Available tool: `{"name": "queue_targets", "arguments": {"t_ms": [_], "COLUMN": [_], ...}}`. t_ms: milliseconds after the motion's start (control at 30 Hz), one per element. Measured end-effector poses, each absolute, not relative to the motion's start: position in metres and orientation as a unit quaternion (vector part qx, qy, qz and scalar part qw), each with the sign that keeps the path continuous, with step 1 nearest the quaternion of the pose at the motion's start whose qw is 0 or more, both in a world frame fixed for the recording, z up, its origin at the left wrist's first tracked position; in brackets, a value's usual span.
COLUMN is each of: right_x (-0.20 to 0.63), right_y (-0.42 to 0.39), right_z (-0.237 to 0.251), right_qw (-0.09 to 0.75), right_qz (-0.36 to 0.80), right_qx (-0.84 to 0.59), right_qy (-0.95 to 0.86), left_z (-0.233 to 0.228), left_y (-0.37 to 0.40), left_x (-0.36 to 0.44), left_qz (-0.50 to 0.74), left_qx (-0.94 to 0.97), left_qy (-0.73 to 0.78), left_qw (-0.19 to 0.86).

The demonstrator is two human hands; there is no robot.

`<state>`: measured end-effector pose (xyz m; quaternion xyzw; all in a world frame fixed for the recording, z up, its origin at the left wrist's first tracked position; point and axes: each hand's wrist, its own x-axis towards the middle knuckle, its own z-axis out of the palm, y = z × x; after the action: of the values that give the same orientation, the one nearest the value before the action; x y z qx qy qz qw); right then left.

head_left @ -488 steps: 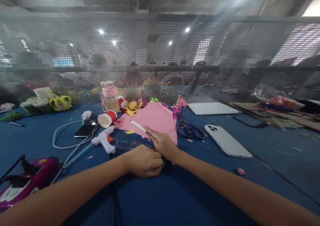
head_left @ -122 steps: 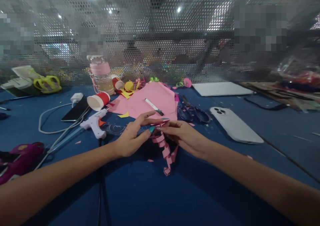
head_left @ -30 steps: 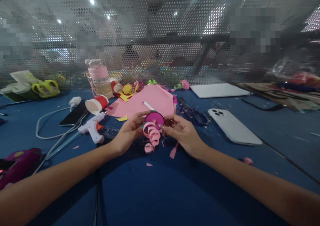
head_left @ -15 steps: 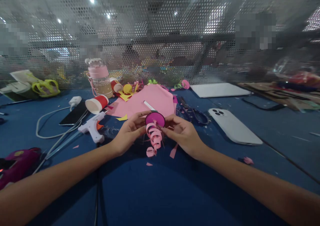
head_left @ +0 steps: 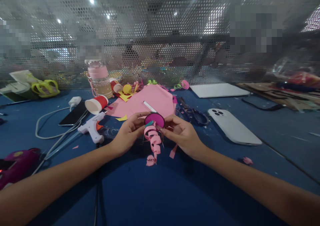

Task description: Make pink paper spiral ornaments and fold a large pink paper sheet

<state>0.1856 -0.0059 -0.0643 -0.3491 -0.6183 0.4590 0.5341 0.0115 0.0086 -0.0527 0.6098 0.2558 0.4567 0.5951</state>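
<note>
Between my two hands is a round magenta disc [head_left: 158, 120] with a dark rim, its face tilted toward me. My left hand [head_left: 128, 132] pinches its left side and my right hand [head_left: 183, 134] its right side. A curled pink paper strip [head_left: 155, 139] hangs from the disc in loose coils over the blue table. At the disc's left, a small teal patch [head_left: 150, 123] shows; I cannot tell what it belongs to. Behind the hands lies a large pink paper sheet [head_left: 152, 98] with a white pen [head_left: 149, 106] on it.
To the left lie a white glue gun [head_left: 91, 126], a red paper cup [head_left: 98, 103], a black phone [head_left: 73, 114] with a cable and a pink-topped bottle [head_left: 98, 78]. To the right are blue-handled scissors [head_left: 197, 116] and a white phone [head_left: 233, 126]. A perforated metal screen [head_left: 160, 36] stands behind.
The pink curl has stretched and hangs lower. The disc has dipped slightly, and the teal patch has come into sight on its left. Both hands have barely moved.
</note>
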Motion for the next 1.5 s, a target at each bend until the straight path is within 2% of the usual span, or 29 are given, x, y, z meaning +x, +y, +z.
{"name": "queue_targets", "arguments": {"t_ms": [900, 1233, 1500], "right_x": [0.1863, 0.1854, 0.1855], "right_y": [-0.0066, -0.0063, -0.0064], "right_z": [-0.0654, -0.0686, -0.0696], "right_qw": [0.526, 0.522, 0.521], "right_qz": [0.427, 0.442, 0.455], "right_qx": [-0.36, -0.346, -0.342], "right_qy": [-0.641, -0.643, -0.635], "left_z": [-0.0515, -0.0531, -0.0533], "left_y": [0.0071, 0.0073, 0.0077], "left_x": [0.0112, 0.0101, 0.0109], "left_qz": [0.452, 0.457, 0.453], "left_qx": [0.621, 0.649, 0.635], "left_qy": [0.291, 0.328, 0.32], "left_qw": [0.571, 0.512, 0.537]}}
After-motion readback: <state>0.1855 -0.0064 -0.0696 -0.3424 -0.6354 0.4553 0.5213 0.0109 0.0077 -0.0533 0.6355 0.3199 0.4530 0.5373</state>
